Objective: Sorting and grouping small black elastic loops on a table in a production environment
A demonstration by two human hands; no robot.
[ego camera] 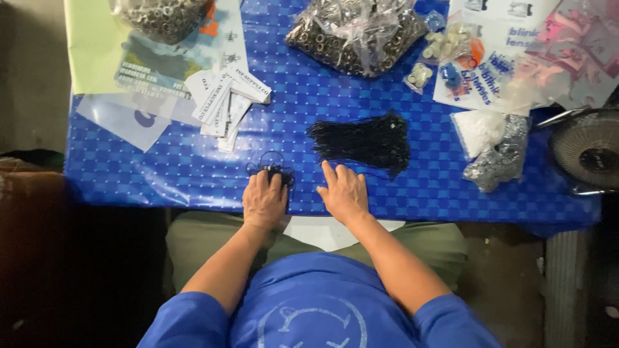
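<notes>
Left hand clenched on black cord tangle, right hand flat, released, white paper tags fanned beyond

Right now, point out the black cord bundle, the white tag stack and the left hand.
black cord bundle (361, 143), head view, middle of bundle
white tag stack (225, 103), head view, centre tag
left hand (264, 200), head view, back of hand

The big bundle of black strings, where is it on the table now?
In the head view, the bundle of black strings lies mid-table on the blue cloth, just beyond the right hand, below the bag of metal eyelets.
</notes>
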